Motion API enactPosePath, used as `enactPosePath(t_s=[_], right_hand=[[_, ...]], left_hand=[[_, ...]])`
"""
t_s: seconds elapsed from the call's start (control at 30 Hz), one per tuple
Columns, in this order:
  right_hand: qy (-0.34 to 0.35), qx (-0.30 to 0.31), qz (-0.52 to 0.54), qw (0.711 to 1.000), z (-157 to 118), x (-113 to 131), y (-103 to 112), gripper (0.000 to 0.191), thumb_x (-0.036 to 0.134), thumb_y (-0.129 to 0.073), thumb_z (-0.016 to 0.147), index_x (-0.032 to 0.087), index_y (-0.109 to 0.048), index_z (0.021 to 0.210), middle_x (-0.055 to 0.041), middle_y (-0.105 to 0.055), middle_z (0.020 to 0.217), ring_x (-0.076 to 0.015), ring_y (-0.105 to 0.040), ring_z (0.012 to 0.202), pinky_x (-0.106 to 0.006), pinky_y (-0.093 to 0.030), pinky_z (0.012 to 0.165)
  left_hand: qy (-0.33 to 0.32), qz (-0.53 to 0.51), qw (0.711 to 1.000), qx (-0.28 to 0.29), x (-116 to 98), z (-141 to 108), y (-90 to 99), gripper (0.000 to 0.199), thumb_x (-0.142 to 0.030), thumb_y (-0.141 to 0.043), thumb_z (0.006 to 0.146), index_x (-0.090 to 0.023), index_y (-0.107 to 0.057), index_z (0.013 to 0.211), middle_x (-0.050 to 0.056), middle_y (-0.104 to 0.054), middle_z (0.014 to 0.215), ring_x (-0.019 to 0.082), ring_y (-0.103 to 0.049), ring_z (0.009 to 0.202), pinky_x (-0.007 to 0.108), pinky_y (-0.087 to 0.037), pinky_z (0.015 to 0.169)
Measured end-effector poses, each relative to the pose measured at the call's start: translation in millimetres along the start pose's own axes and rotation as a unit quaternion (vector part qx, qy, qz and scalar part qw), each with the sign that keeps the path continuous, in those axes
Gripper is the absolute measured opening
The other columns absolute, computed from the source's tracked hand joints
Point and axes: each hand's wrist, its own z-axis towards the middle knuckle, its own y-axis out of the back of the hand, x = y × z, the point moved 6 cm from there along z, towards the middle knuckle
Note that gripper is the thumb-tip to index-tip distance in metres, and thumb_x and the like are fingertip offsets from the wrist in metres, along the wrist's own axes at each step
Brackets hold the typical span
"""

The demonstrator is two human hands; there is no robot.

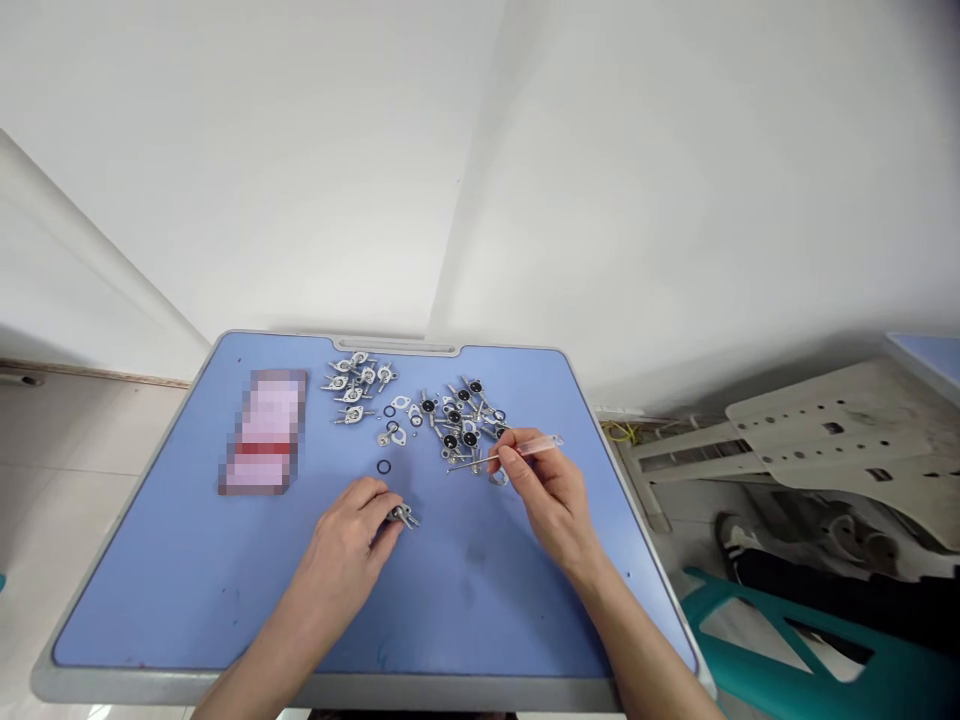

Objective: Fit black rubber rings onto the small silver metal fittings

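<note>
**Q:** From the head camera, what is in your left hand (pixel 341 540)?

**A:** You have a small silver metal fitting with short prongs (pixel 403 515) in a narrow pinch at your fingertips, low over the blue tabletop with a grey rim (pixel 187 600).

**Q:** And your right hand (pixel 544 480)?

**A:** That grip is narrow too. Your thumb and fingers close on a slim steel-tipped tool with a clear plastic handle (pixel 536 445), its tip pointing left beside a heap of silver fittings with round black centres (pixel 461 420).

**Q:** What else is on the table?

**A:** Beyond your left hand you have a smaller cluster of silver fittings (pixel 356 385). Between the two groups lie flat silver plates with holes (pixel 401 403). A single black rubber O-ring (pixel 384 467) sits apart, just above your left hand. Further left is a pink-and-red packet (pixel 262 432), too blurred to read.

**Q:** And off the table?

**A:** To your right you can see a teal plastic frame (pixel 750 620) and a pale perforated panel (pixel 825 430).
</note>
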Motion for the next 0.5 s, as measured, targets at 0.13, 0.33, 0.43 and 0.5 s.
enactPosePath(t_s=[0.13,0.33,0.43,0.5], right_hand=[[-0.043,0.015,0.058,0.997,-4.3,-1.9,-7.9,0.019,0.037,-0.055,0.089,0.02,-0.061,0.082,-0.0038,-0.059,0.082,-0.0128,-0.05,0.066,-0.026,-0.033,0.053],[-0.107,0.066,0.151,0.98,-10.6,-15.3,-18.2,0.023,0.043,-0.059,0.085,0.02,-0.062,0.088,-0.0019,-0.055,0.07,-0.0118,-0.041,0.056,-0.026,-0.024,0.048],[-0.133,0.096,0.174,0.971,-13.0,-18.5,-23.3,0.025,0.045,-0.059,0.084,0.021,-0.061,0.087,-0.0008,-0.053,0.064,-0.0119,-0.037,0.053,-0.027,-0.021,0.047],[-0.143,0.111,0.174,0.968,-13.6,-18.3,-26.9,0.026,0.046,-0.059,0.083,0.021,-0.061,0.086,-0.0007,-0.052,0.062,-0.0121,-0.036,0.053,-0.027,-0.021,0.047]], left_hand=[[0.002,0.003,1.0,-0.001,-2.3,1.1,1.8,0.017,-0.013,-0.052,0.089,-0.021,-0.063,0.1,0.004,-0.061,0.102,0.018,-0.061,0.092,0.033,-0.052,0.082],[-0.001,0.012,1.0,-0.007,-4.2,1.6,3.9,0.017,-0.015,-0.052,0.089,-0.021,-0.063,0.1,0.005,-0.06,0.105,0.019,-0.061,0.095,0.033,-0.053,0.083],[-0.002,0.009,1.0,-0.005,-5.1,2.1,4.3,0.017,-0.015,-0.051,0.089,-0.021,-0.063,0.099,0.004,-0.06,0.103,0.018,-0.061,0.093,0.032,-0.053,0.081],[0.001,0.007,1.0,-0.002,-5.6,2.5,4.7,0.017,-0.014,-0.052,0.089,-0.021,-0.064,0.098,0.004,-0.061,0.101,0.018,-0.061,0.091,0.032,-0.053,0.079]])
